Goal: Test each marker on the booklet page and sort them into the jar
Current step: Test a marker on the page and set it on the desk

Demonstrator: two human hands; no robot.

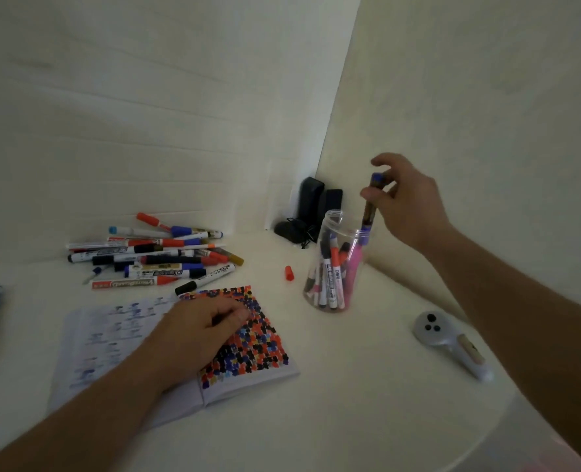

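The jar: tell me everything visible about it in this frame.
The jar is clear, plastic by the look, with a threaded neck, no lid on, standing upright on the white table near the wall corner, right of the booklet. It holds a loose bunch of markers leaning at angles, caps red, black, pink and white-bodied. The right hand pinches a purple-capped marker, lowering its bottom end into the mouth. Neither hand touches the jar itself.

Blue-capped marker [372, 202]: upright at my clear jar's [333, 267] rim. Jar: part-filled with markers. Open booklet [248, 335]: page covered in colour dabs. Marker pile [152, 257]: lying behind booklet.
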